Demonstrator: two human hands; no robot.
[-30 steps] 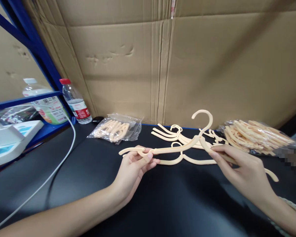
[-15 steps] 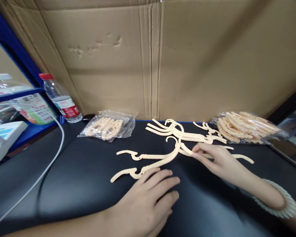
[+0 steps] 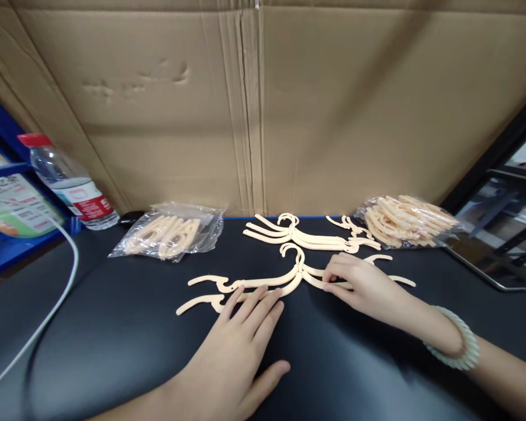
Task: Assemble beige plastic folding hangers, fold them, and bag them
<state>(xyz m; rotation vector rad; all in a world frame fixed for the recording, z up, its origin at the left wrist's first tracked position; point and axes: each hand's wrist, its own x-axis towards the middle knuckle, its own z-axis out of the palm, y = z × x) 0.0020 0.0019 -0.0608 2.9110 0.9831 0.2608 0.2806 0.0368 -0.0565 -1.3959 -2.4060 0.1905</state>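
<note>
Two cream hangers lie beneath your hands in the head view, their hooks close together between your grips and pointing away from you. Your right grip (image 3: pixel 366 286) is closed, thumb and fingertips together on the right arm of the near hanger (image 3: pixel 291 286). Your left grip (image 3: pixel 228 345) is spread apart, with fingertips laid over that hanger's left arm and the thumb out to the side, clamped on nothing. The far hanger (image 3: pixel 263 282) runs alongside, just beyond your left fingertips, and its right arm passes partly behind your right hand.

Judging by the pose, you are laying the near hanger down and lining it up with its neighbour. From here, a clean release calls for light left fingertips to steady the arm while the right pinch opens without dragging either hanger; a sideways tug could knock the two hooks out of line.

Beyond your grips, a group of stacked hangers (image 3: pixel 319 241) rests on the black tabletop (image 3: pixel 114 327), with smaller loose hanger pieces (image 3: pixel 348 225) at its right. A clear bag of hanger parts (image 3: pixel 170 234) sits past your left grip, and a fuller bag (image 3: pixel 407 222) lies past your right one.
</note>
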